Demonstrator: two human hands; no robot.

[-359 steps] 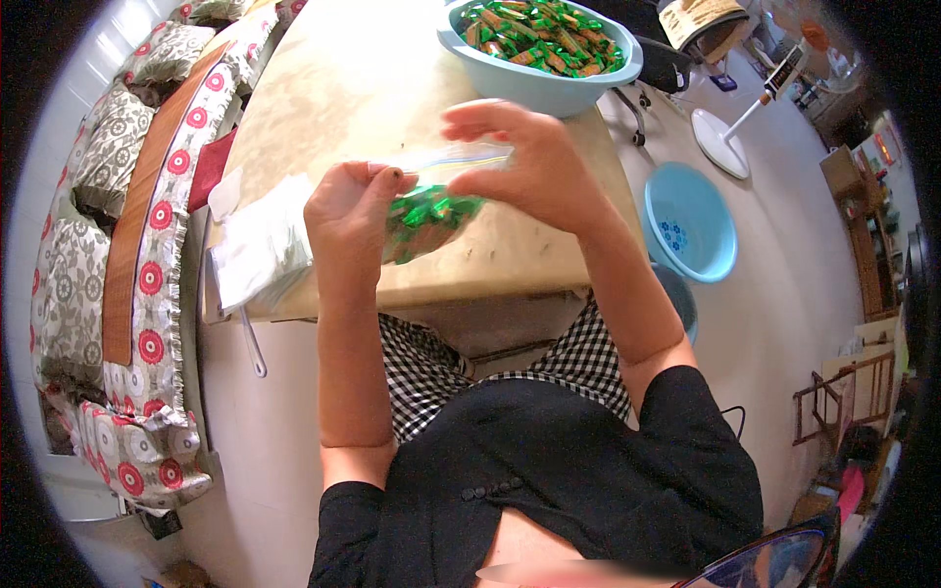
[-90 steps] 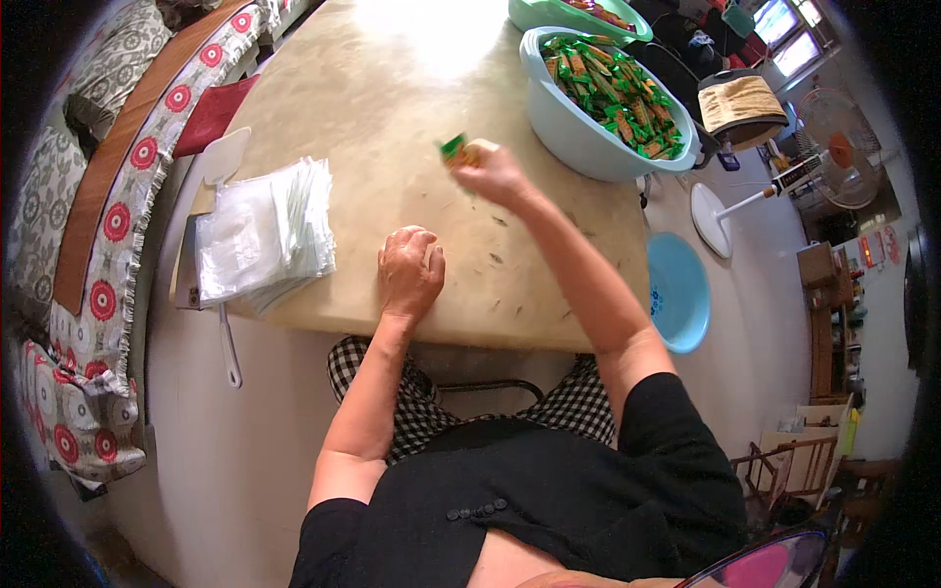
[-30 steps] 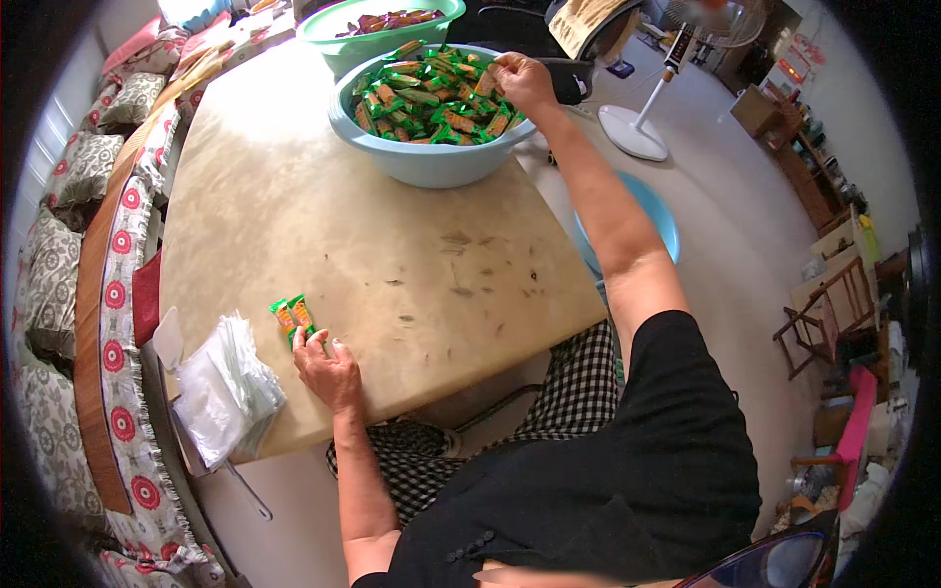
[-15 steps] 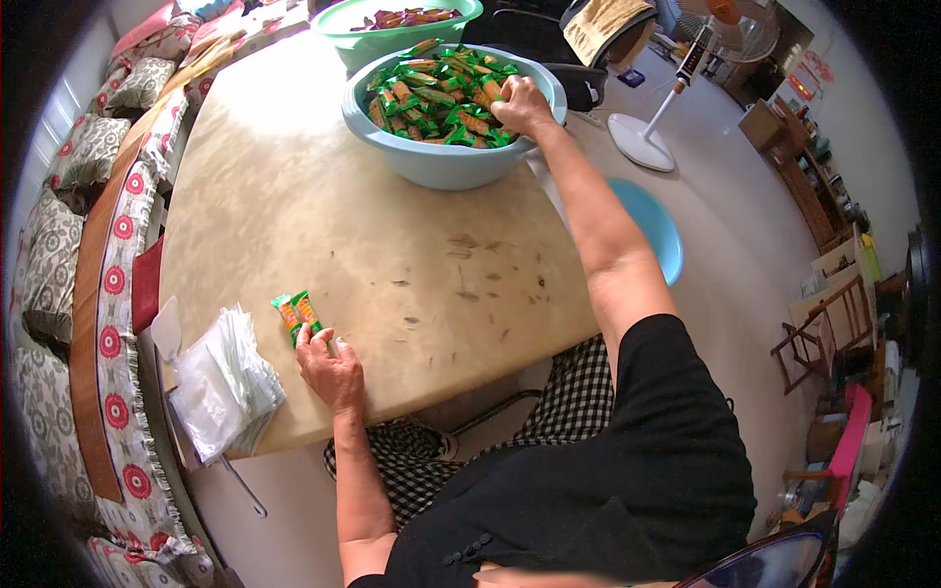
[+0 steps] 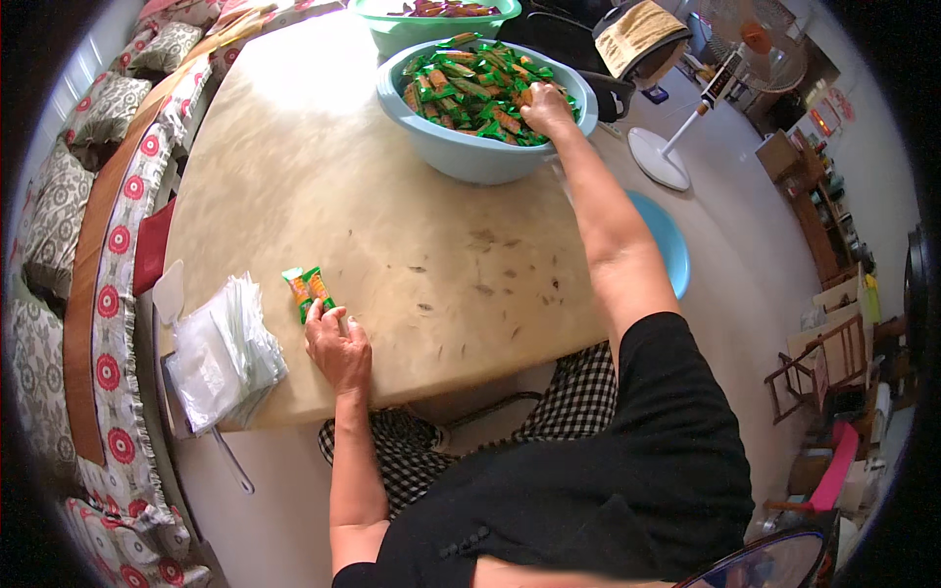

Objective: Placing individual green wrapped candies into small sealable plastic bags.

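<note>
Two small wrapped snacks (image 5: 310,288) in green and orange wrappers lie side by side on the table. My left hand (image 5: 339,351) has its bent fingers over their near ends, pinning them down. At the far side of the table, a light blue basin (image 5: 480,162) is heaped with the same kind of wrapped snack (image 5: 469,86). My right hand (image 5: 549,110) reaches over the basin's right rim, its fingers closed on a wrapped snack at the edge of the heap. The fingertips are partly hidden among the wrappers.
A stack of clear plastic bags (image 5: 223,353) lies at the table's left corner. Behind the blue basin stands a green basin (image 5: 431,34) with purple-wrapped pieces. To the right are a bright blue tub (image 5: 665,240) and a white standing fan (image 5: 662,159). A patterned sofa (image 5: 118,294) runs along the left.
The view has shifted slightly, so the table and basins appear farther right. My right hand stays at the basin's right side, its fingers deeper among the wrappers. My left hand remains on the two snacks.
</note>
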